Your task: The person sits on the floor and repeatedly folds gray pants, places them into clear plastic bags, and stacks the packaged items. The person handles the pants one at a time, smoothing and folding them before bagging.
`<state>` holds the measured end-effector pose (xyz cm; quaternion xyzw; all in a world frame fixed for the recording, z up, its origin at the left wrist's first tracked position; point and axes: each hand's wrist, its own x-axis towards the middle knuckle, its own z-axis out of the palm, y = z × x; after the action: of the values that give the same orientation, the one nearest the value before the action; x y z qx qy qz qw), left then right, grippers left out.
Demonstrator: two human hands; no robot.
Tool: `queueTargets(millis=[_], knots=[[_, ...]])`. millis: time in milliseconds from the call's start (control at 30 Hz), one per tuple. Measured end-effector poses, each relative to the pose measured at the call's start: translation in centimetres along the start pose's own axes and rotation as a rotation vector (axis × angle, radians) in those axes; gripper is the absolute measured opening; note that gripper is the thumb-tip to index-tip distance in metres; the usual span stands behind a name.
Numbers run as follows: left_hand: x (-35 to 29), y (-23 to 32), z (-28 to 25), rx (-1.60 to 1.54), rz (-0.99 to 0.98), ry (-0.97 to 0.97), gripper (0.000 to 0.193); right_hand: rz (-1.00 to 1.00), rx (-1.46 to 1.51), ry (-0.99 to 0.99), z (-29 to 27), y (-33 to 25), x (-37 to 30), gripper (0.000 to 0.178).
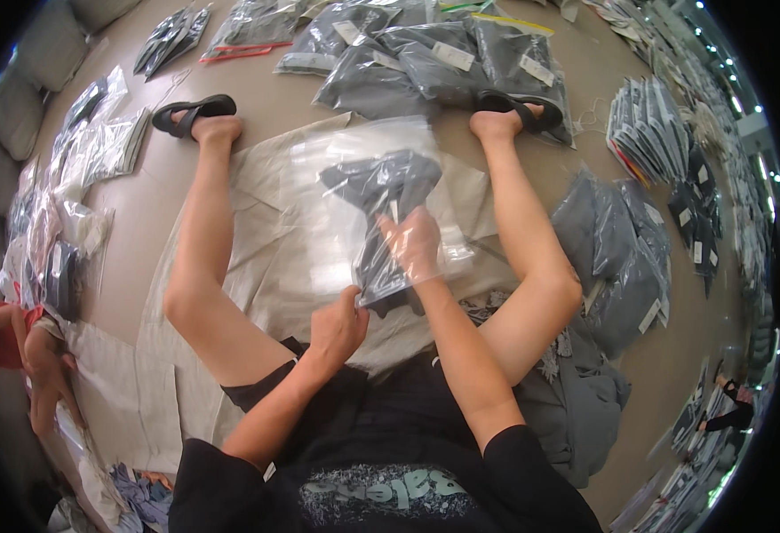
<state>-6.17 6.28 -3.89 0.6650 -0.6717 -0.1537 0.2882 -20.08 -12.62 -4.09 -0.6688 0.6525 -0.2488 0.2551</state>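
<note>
Between your outstretched legs: dark grey folded garment [383,218] inside clear plastic bag [368,160], long axis running away from you. Left hand [337,327] pinches bag's near edge; right hand [414,242] inside bag, fingers spread flat on garment.

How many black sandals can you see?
2. One black sandal is on the person's left foot, upper left on the floor. The other black sandal is on the right foot, upper right, beside the bagged grey clothes. None seem hidden.

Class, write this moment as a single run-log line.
left hand: holds bag mouth | right hand: inside clear bag, pushing in dark garment | setting: cloth on floor
</note>
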Motion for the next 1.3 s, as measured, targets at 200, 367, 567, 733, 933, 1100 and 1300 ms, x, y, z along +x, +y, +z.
queueTargets(millis=[200,367,567,733,933,1100,1300], knots=[[5.8,-1.9,1.9,0.145,-0.146,-0.185,0.021,-0.133,0.06,-0.019,0.8,-1.1,3.1,0.109],[4.4,-4.8,3.0,0.177,-0.222,-0.223,0.021,-0.432,-0.545,0.029,1.5,0.0,-0.5,0.09],[4.5,-1.6,1.0,0.086,-0.18,-0.092,0.031,-0.583,-0.818,-0.213,1.0,3.0,-4.6,0.073],[4.7,-2.7,2.8,0.024,-0.122,-0.043,0.025,-0.685,-0.469,-0.191,2.9,2.6,-5.2,0.066],[3.5,-5.5,5.4,0.087,0.064,-0.162,0.011,-0.616,-0.462,-0.064,6.4,4.7,-0.6,0.069],[4.5,-7.0,2.9,-0.007,-0.075,-0.106,0.014,-0.895,-0.433,-0.396,1.9,4.7,-6.7,0.059],[4.6,-8.4,3.0,-0.096,-0.128,-0.169,0.021,-0.759,-0.458,-0.063,-7.5,6.9,-3.3,0.017]])
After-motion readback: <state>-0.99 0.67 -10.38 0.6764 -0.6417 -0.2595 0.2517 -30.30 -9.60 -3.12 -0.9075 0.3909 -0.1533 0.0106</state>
